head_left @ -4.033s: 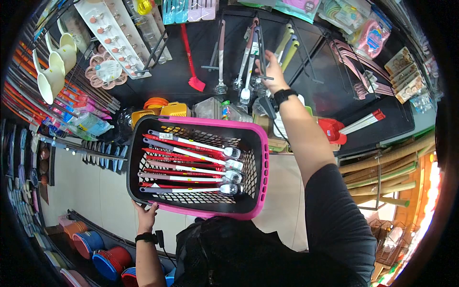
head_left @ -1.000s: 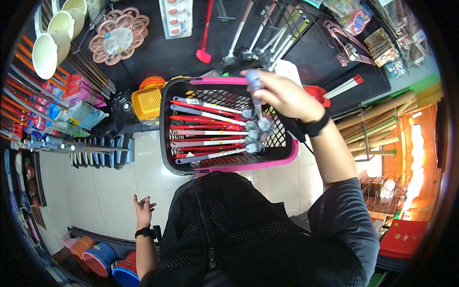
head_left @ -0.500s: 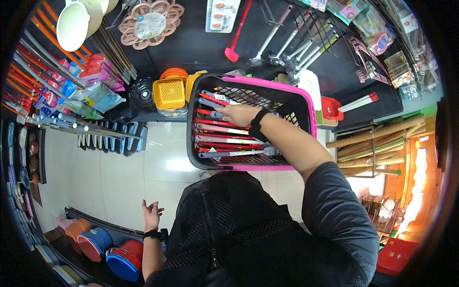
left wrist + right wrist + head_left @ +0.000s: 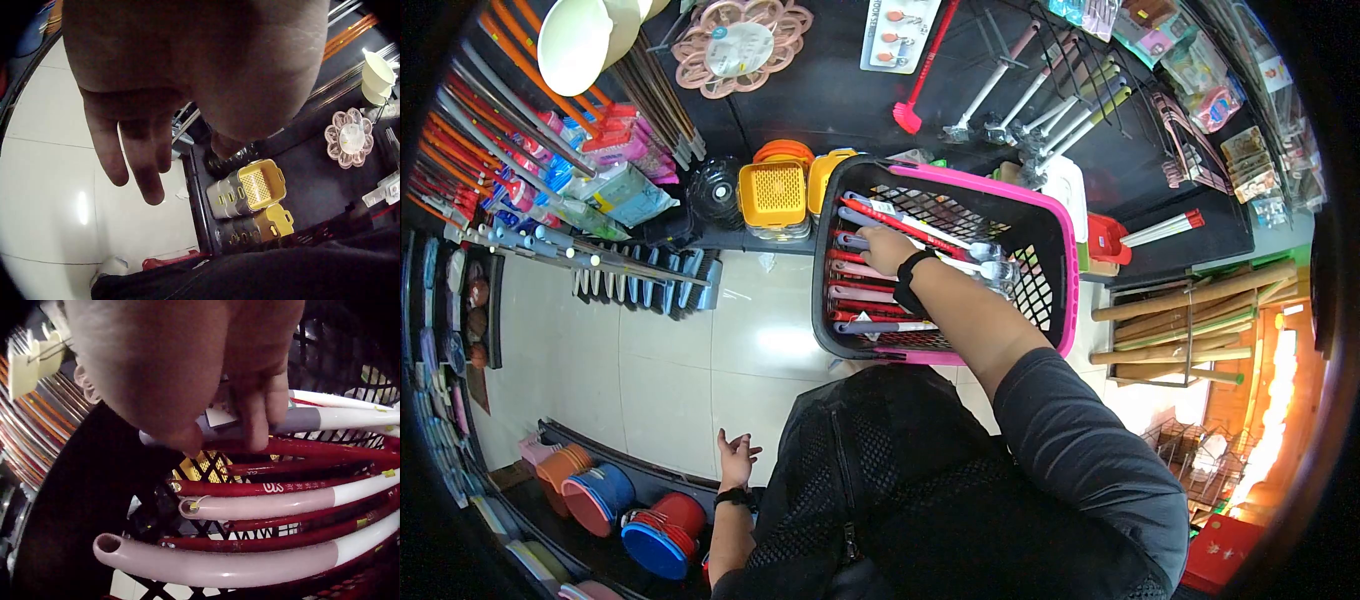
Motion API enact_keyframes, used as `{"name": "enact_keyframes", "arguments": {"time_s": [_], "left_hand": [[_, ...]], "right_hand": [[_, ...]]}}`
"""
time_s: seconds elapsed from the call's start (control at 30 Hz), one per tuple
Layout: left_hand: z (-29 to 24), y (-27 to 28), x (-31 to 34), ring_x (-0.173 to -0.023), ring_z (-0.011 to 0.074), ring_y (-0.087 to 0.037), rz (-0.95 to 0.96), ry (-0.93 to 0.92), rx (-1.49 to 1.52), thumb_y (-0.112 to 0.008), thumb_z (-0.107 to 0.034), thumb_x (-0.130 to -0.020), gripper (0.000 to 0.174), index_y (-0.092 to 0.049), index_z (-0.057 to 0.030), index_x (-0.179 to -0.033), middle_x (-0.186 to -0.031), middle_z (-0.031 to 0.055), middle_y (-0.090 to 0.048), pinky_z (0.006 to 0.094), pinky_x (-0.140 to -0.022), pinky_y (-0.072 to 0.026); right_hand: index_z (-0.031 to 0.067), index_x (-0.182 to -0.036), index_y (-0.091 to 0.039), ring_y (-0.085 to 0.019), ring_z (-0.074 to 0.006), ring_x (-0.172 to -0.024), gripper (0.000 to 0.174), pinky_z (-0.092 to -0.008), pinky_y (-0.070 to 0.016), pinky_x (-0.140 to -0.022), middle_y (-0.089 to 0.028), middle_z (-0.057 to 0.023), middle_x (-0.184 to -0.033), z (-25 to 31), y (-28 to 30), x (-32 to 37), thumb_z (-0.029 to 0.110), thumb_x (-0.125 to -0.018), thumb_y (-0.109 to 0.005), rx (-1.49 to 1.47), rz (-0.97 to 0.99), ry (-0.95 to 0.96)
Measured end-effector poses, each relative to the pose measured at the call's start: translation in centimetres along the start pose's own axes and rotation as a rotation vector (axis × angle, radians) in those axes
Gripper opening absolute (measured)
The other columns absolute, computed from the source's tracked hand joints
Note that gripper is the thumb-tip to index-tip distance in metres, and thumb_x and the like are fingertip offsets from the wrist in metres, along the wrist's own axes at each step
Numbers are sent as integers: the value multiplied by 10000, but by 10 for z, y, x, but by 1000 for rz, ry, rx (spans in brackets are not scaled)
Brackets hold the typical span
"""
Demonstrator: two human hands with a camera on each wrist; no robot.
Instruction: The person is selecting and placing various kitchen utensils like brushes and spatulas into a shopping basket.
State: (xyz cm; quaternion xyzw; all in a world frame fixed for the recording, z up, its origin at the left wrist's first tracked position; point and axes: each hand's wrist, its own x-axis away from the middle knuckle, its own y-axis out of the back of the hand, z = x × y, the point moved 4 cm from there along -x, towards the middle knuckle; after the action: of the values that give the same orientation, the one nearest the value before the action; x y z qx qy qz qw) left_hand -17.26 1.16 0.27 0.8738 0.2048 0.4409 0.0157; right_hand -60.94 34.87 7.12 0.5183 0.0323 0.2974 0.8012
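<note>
A black basket with a pink rim (image 4: pixel 1068 235) holds several long brushes laid side by side, with red, pink and grey-purple handles. My right hand (image 4: pixel 885 250) is inside it at the handle ends. In the right wrist view, the thumb and fingers of that hand (image 4: pixel 181 369) pinch a grey-handled brush (image 4: pixel 303 420), above red handles and pink handles (image 4: pixel 250 567). My left hand (image 4: pixel 738 462) is low beside the body, holding nothing. Its fingers hang loosely apart in the left wrist view, where the hand (image 4: pixel 181 81) is over the floor.
Brushes (image 4: pixel 990 95) hang on hooks beyond the basket. Yellow baskets (image 4: pixel 773 195) stand on the shelf by its left corner, a red dustpan (image 4: pixel 1106 240) to its right. Buckets (image 4: pixel 662 540) stand at the lower left, bamboo poles (image 4: pixel 1190 300) at the right.
My right hand has carried a grey-handled brush from the hanging row into the basket and reached its handle-end side. My left hand has let go of the basket rim and dropped lower.
</note>
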Motion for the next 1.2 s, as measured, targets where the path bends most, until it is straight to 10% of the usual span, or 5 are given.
{"name": "enact_keyframes", "arguments": {"time_s": [0.5, 0.8, 1.2], "left_hand": [[-65, -24, -26, -881, 237, -678, 99, -108, -100, -532, -237, -985, 758, -2, -76, -1502, -1235, 159, -568, 357, -731, -531], [-189, -93, -28, -905, 199, -655, 268, -366, -170, -521, -290, -994, 669, -146, -48, -1493, -1213, 116, -581, 339, -799, -503], [-246, -208, 16, -1357, 332, -366, 406, -624, -497, -670, -195, -891, 863, -100, 62, -1488, -1484, 261, -314, 360, -1092, -329]], "right_hand": [[31, -1337, -469, -481, -378, -1216, 550, -414, -386, -1035, -527, -241, -1271, -37, 53, 125, 189, -842, -650, -432, -310, -156], [18, -1292, -512, -629, -220, -801, 497, -327, -517, -730, -594, -181, -1144, -81, 72, 242, 145, -846, -690, -450, -574, -384], [0, -1279, -503, -585, -128, -700, 471, -282, -506, -657, -587, -116, -1082, -142, 105, 317, 76, -852, -686, -578, -736, -471]]}}
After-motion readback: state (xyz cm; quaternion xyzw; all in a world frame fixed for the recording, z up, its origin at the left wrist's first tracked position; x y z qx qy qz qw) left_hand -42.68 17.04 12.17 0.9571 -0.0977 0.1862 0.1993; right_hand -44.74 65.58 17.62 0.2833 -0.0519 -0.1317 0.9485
